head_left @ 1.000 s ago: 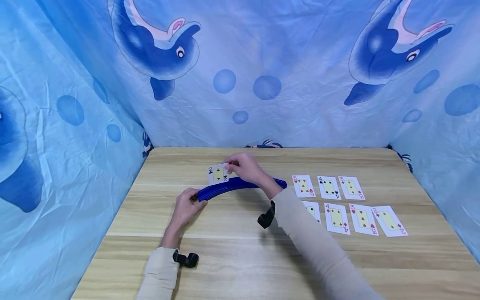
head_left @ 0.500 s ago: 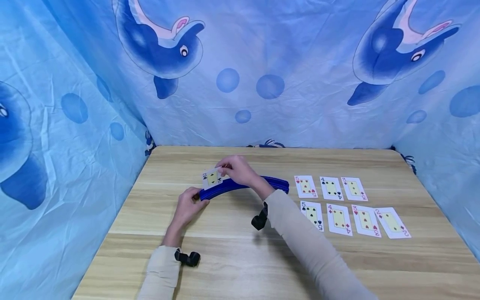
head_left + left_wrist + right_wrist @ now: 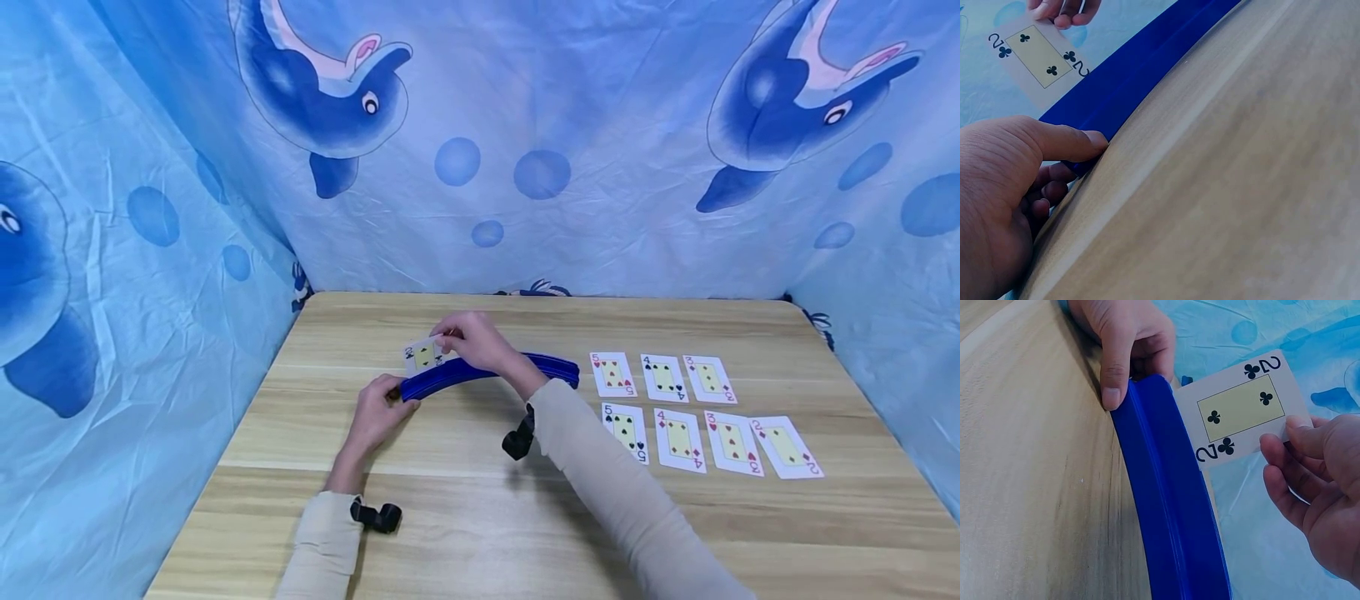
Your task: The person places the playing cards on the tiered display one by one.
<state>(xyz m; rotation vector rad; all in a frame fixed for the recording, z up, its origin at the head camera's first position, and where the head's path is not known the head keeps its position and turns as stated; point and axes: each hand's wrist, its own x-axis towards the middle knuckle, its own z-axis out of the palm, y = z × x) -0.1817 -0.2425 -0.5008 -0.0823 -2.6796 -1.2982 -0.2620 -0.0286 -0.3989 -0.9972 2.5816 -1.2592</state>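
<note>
A curved blue card holder lies toward the back of the table, its long grooves visible in the right wrist view. My left hand grips its left end, thumb on the near side and fingers curled behind. Between thumb and fingers, my right hand pinches the two of clubs by its upper edge. The card stands face toward me, slightly tilted, with its lower edge right at the holder's back groove near the left end. My right forearm crosses over the holder's middle in the head view.
On the right of the wooden table lie two rows of face-up playing cards. The back row has the five of hearts, four of spades and three of diamonds. Several cards, including the five of spades, form the front row. Dolphin-print cloth surrounds the table.
My right hand has moved slightly left and brought the two of clubs down to the holder's left part, tilting it. The left hand keeps its grip. Little differs in the last half second.
</note>
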